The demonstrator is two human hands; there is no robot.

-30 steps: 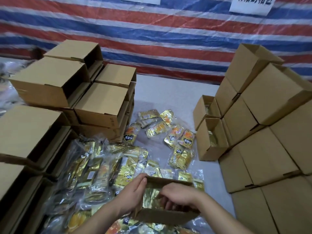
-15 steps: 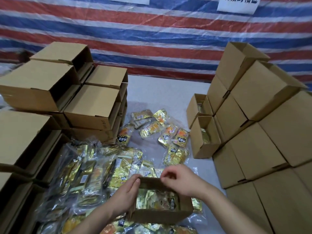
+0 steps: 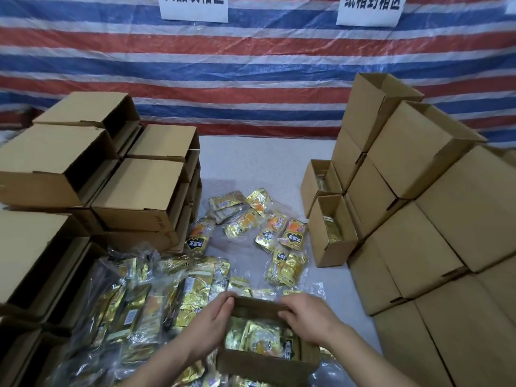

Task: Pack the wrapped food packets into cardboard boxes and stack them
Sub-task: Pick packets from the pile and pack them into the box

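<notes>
Right hand (image 3: 303,317) had left the packets (image 3: 257,337), joining left hand (image 3: 215,317) gripping the filled cardboard box's (image 3: 265,365) far rim, lower centre; probably ready for stacking.

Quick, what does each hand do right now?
Left hand: grips the far left rim of the box.
Right hand: grips the far rim of the same box.

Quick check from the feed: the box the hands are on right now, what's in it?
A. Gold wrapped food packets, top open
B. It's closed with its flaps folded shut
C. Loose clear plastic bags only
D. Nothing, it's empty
A: the open box shows gold packets inside, while the left hand and right hand hold its far rim.
</notes>
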